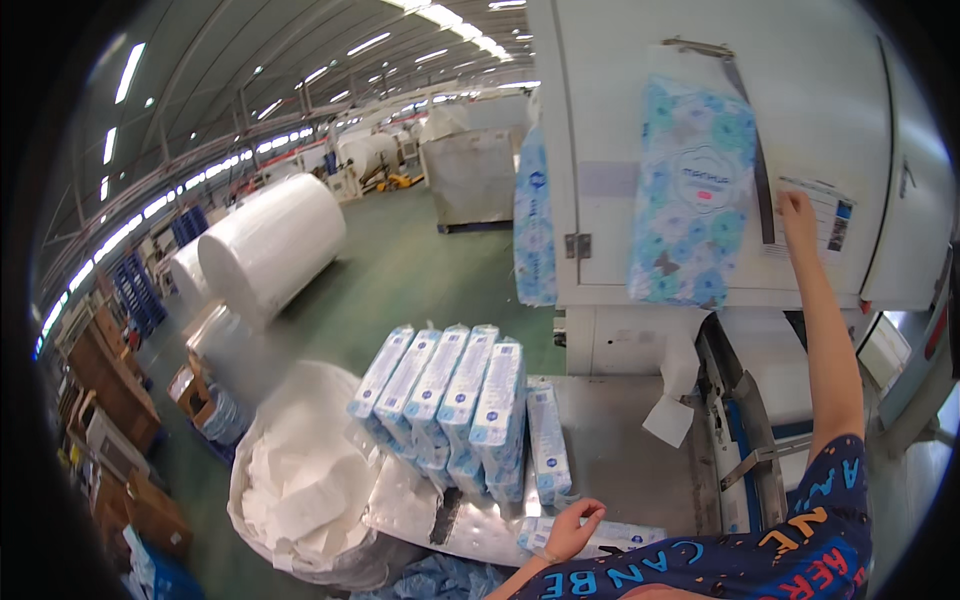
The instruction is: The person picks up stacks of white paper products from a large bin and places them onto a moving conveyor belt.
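Note:
My right hand (798, 217) is raised against the white machine cabinet, fingers curled at the left edge of a printed sheet (817, 225). Whether it grips the sheet is unclear. Close to its left hangs a dark strap (761, 180), beside a blue floral tissue wrapper (694, 195) on the cabinet door. Low in view, my left hand (576, 529) has bent fingers above a tissue pack (630, 534) lying flat on the metal table (622, 435). I cannot tell whether it touches that pack. Several packs (450, 397) stand in a row beyond it, with a single pack (549, 442) just right of them.
A large sack of white paper scraps (300, 487) stands left of the table, with blue plastic film (442, 577) below. Metal guide rails (750, 450) run at the right. Large white paper rolls (274, 240) rest on the green floor. Cartons (150, 510) line the far left.

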{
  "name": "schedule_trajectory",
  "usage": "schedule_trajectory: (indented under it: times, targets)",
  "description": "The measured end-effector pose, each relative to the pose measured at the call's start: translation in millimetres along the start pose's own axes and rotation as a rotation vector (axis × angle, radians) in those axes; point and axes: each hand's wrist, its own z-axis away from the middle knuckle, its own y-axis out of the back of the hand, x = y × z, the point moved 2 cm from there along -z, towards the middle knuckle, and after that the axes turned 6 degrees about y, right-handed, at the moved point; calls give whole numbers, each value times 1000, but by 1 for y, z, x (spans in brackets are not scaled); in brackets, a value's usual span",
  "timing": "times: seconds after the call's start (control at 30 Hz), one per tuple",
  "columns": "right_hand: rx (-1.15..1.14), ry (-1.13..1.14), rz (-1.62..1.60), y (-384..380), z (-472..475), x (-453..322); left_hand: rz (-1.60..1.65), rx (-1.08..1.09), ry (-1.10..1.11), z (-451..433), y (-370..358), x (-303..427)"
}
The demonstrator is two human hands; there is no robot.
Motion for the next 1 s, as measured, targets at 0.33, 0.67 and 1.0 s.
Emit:
schedule_trajectory:
  times: [0.33, 0.67, 1.0]
  targets:
    - [-1619, 175, -437, -39, 485, -121, -842, 56, -271, 73, 65, -98]
    - [-1813, 500, -409, -96, 627, -215, -1146, -119, -277, 100, 83, -133]
    - [-1832, 212, -465, -114, 646, -197, -1022, -79, -236, 83, 91, -136]
